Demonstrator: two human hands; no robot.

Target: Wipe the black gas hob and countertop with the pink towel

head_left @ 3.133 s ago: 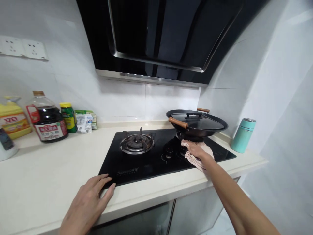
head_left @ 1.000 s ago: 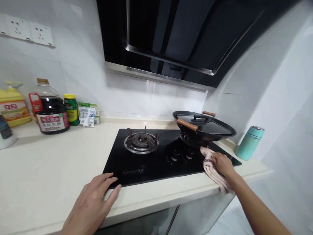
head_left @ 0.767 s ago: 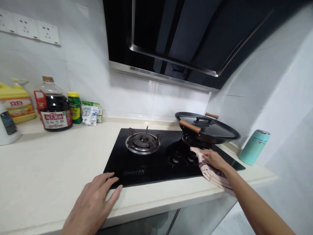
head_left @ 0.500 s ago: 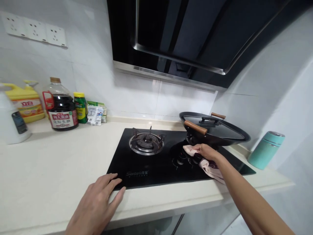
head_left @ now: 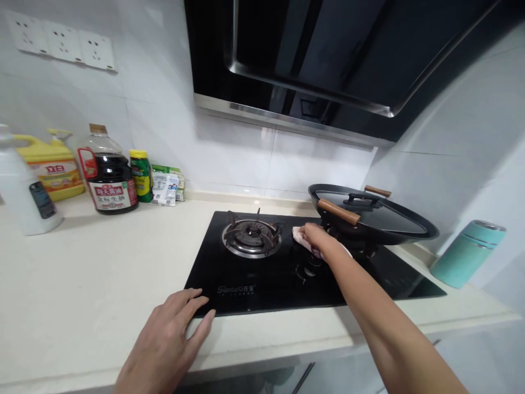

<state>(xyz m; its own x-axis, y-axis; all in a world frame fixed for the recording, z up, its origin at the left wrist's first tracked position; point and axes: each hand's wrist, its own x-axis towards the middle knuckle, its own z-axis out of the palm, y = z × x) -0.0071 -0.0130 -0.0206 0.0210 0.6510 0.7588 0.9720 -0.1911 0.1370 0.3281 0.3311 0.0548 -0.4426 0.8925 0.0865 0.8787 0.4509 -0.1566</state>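
My right hand [head_left: 318, 236] is closed on a pale pink cloth [head_left: 301, 238], pressed to the black glass gas stove [head_left: 262, 295] between the left burner [head_left: 251, 236] and the wok. Part of the cloth is hidden behind my wrist. A control knob [head_left: 310, 267] shows just in front of that hand. My left hand [head_left: 168, 334] rests with fingers spread at the front left corner of the stove, holding nothing. A black wok [head_left: 394, 238] with a glass lid [head_left: 371, 212] and wooden handles stands over the right side of the stove.
A teal flask [head_left: 468, 254] stands right of the stove. Along the back left are a white bottle [head_left: 24, 191], a yellow detergent jug [head_left: 55, 169], a soy sauce bottle [head_left: 111, 178], a green jar [head_left: 141, 176] and packets [head_left: 166, 189]. A black range hood [head_left: 295, 65] hangs overhead.
My right hand has moved the cloth left and back across the glass, away from the knobs toward the left burner. My left hand stays at the stove corner. The view has shifted slightly.
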